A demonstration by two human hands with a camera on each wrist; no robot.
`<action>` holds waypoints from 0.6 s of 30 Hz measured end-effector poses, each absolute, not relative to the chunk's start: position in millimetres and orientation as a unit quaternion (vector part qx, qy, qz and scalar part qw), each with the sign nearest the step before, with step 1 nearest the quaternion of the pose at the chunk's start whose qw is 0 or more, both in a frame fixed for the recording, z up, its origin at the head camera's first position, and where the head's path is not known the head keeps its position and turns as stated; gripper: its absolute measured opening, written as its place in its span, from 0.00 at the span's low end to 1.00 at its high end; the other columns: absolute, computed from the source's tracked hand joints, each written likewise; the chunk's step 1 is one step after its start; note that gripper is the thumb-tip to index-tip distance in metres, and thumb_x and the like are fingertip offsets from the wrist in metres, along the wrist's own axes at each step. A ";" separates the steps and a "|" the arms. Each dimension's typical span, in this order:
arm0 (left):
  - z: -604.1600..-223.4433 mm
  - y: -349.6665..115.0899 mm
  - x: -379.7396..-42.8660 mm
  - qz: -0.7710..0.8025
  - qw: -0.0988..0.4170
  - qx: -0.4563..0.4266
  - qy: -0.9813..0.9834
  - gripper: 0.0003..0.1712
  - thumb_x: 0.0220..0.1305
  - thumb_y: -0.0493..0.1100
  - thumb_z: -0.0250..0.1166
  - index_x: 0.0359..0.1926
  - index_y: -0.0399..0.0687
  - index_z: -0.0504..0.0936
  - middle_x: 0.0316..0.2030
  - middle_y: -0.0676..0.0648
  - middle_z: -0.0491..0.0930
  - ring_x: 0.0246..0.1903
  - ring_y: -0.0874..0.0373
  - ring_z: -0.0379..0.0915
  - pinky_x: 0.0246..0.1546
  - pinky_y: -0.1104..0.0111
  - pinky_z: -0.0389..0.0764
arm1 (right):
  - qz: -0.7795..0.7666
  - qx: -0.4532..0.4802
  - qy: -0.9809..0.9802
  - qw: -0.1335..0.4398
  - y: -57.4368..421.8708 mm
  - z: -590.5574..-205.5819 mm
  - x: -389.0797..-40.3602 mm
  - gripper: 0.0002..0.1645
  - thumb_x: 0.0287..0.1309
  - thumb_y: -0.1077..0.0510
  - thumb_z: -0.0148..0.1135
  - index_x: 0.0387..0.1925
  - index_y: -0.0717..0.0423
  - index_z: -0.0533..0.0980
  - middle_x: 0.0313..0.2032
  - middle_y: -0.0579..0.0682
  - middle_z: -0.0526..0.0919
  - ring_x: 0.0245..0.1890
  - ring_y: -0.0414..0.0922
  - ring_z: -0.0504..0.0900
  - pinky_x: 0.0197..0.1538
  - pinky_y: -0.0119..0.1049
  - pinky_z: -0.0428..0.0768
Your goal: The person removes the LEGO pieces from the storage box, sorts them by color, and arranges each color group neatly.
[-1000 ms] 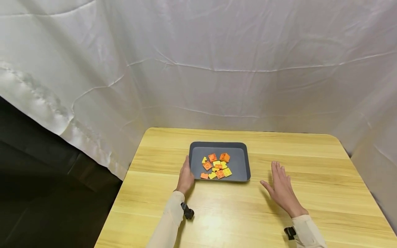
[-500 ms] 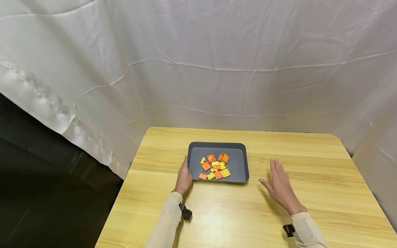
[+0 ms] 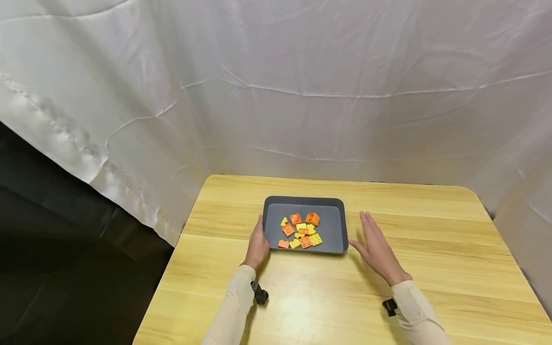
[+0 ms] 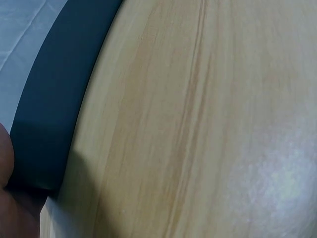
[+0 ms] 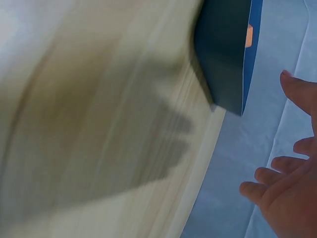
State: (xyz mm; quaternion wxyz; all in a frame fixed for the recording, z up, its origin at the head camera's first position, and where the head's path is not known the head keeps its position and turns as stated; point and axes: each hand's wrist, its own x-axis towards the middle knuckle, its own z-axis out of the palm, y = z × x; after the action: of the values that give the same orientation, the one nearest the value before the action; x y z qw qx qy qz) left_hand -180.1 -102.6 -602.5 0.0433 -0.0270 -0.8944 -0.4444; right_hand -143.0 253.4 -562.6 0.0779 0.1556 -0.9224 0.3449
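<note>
A dark grey rectangular tray (image 3: pixel 332 235) sits on the wooden table, holding several orange and yellow toy building bricks (image 3: pixel 305 241). My left hand (image 3: pixel 257 247) grips the tray's left end near its front corner. In the left wrist view, parts of that hand (image 4: pixel 20 213) show at the tray's outer wall (image 4: pixel 47 124), while the other fingers are out of sight. My right hand (image 3: pixel 379 249) is held with straight fingers beside the tray's right end, thumb spread towards the front corner. From the right wrist view, a gap shows between this hand (image 5: pixel 292 193) and the tray (image 5: pixel 223 54).
The light wooden table (image 3: pixel 448 249) extends around the tray on all sides. Pale curtains (image 3: pixel 327 124) hang behind it and to the sides, with dark fabric (image 3: pixel 64 249) at the lower left. A small black device (image 3: pixel 260 293) is strapped at each wrist.
My right hand has moved left, closer to the tray's right end. My left hand stays at the tray's left end, and the bricks keep their arrangement.
</note>
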 end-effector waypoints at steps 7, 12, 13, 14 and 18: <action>-599.4 -101.5 -179.7 -0.446 0.039 -0.020 -0.894 0.37 0.71 0.18 0.44 0.79 0.24 0.49 0.77 0.28 0.53 0.76 0.37 0.53 0.77 0.50 0.58 | 0.325 0.177 -0.926 0.068 224.4 -562.1 -169.4 0.52 0.67 0.59 0.70 0.80 0.68 0.50 0.79 0.69 0.52 0.78 0.66 0.53 0.74 0.65 0.61; -598.8 -100.7 -179.0 -0.448 0.044 -0.020 -0.892 0.37 0.70 0.18 0.43 0.78 0.24 0.49 0.77 0.28 0.53 0.76 0.36 0.53 0.77 0.49 0.58 | 0.315 0.198 -0.926 0.063 202.4 -562.4 -184.4 0.50 0.68 0.60 0.69 0.80 0.67 0.52 0.78 0.70 0.55 0.77 0.65 0.56 0.73 0.63 0.66; -598.9 -100.6 -178.9 -0.448 0.045 -0.020 -0.893 0.37 0.70 0.18 0.43 0.78 0.24 0.49 0.77 0.28 0.54 0.76 0.36 0.53 0.77 0.49 0.58 | 0.314 0.203 -0.925 0.064 198.4 -563.1 -187.5 0.50 0.68 0.60 0.69 0.80 0.68 0.52 0.77 0.70 0.56 0.77 0.65 0.56 0.73 0.62 0.66; -598.6 -100.4 -178.6 -0.448 0.045 -0.020 -0.893 0.36 0.70 0.18 0.43 0.78 0.24 0.49 0.77 0.28 0.54 0.76 0.36 0.53 0.77 0.49 0.58 | 0.312 0.206 -0.925 0.064 194.6 -563.9 -190.3 0.49 0.68 0.60 0.69 0.80 0.68 0.53 0.77 0.70 0.56 0.76 0.65 0.57 0.73 0.63 0.67; -598.8 -99.8 -178.0 -0.452 0.040 -0.020 -0.891 0.35 0.72 0.19 0.42 0.79 0.25 0.49 0.77 0.29 0.53 0.76 0.37 0.52 0.77 0.50 0.58 | 0.310 0.207 -0.926 0.055 181.9 -567.6 -200.2 0.49 0.68 0.59 0.69 0.80 0.67 0.53 0.77 0.70 0.57 0.75 0.66 0.59 0.70 0.63 0.70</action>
State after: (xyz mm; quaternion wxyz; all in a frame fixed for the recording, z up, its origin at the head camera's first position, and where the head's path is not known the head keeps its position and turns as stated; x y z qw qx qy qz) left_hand -178.0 -99.8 -598.8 0.0405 -0.0203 -0.8910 -0.4516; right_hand -200.2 181.9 -567.6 0.0546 0.2068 -0.9264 0.3099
